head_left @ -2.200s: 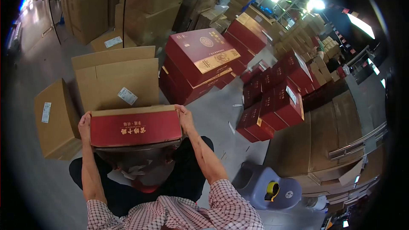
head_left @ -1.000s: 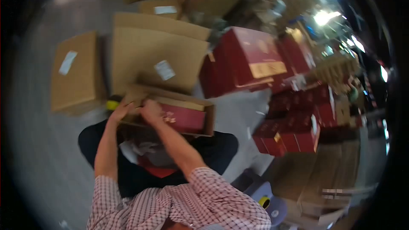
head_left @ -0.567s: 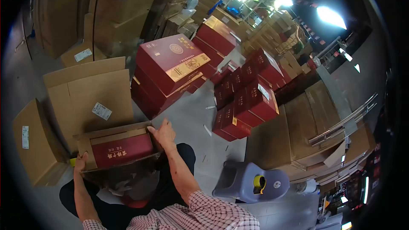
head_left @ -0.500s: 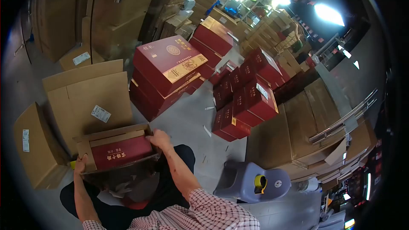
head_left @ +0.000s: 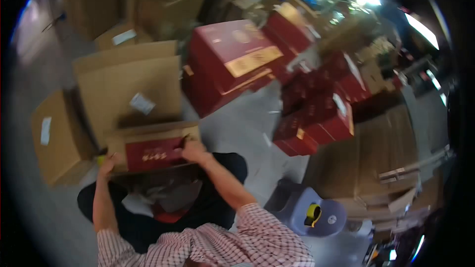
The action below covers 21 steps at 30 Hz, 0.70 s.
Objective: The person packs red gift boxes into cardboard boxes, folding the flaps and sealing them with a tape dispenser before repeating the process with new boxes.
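An open cardboard carton (head_left: 116, 141) lies in front of my lap, with a dark red box (head_left: 153, 154) with gold lettering inside it. My left hand (head_left: 108, 163) grips the carton's left end, its fingers bent over the edge. At the carton's right end, my right hand (head_left: 194, 149) is closed at the red box's right side; blur hides whether its fingers hold the box or the carton's flap.
Behind the carton stands an open cardboard box (head_left: 131, 79). Red gift boxes (head_left: 232, 59) are stacked beyond, with more red boxes (head_left: 316, 118) to the right. A grey-blue stool (head_left: 321, 217) bears a yellow tape roll (head_left: 312, 214). Large cartons (head_left: 371, 153) stand at the right.
The view has swung, shifting most surroundings rightward and blurring them. My right hand has moved from the carton's right rim inward, over the red box's right end. My left hand stays at the left end.
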Available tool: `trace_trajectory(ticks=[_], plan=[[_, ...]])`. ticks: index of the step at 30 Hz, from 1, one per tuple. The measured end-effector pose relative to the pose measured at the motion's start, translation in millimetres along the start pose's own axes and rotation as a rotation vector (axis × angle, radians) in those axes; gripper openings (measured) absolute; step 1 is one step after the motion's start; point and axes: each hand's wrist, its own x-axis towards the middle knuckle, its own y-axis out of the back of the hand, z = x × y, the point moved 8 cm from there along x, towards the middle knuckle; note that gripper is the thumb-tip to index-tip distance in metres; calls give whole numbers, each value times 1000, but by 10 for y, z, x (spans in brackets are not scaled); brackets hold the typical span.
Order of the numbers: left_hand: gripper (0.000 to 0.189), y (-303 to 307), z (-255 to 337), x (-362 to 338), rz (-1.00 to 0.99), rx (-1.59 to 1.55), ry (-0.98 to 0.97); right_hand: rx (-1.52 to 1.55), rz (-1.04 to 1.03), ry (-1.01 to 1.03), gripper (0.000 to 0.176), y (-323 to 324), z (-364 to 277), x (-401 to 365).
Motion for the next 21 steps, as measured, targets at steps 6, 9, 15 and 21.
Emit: trace_trajectory(ticks=[6,9,15,21], plan=[[65,-185,431,-394,74,-168,81,146,-359,180,101,327,-352,-608],[62,-237,605,-482,76,-160,75,-66,-181,371,83,401,-515,-669],[66,-231,359,-354,20,-309,105,-88,-123,350,65,506,-592,-542],[74,-289,539,-592,-1,-583,184,17,-58,187,71,483,-466,-284]])
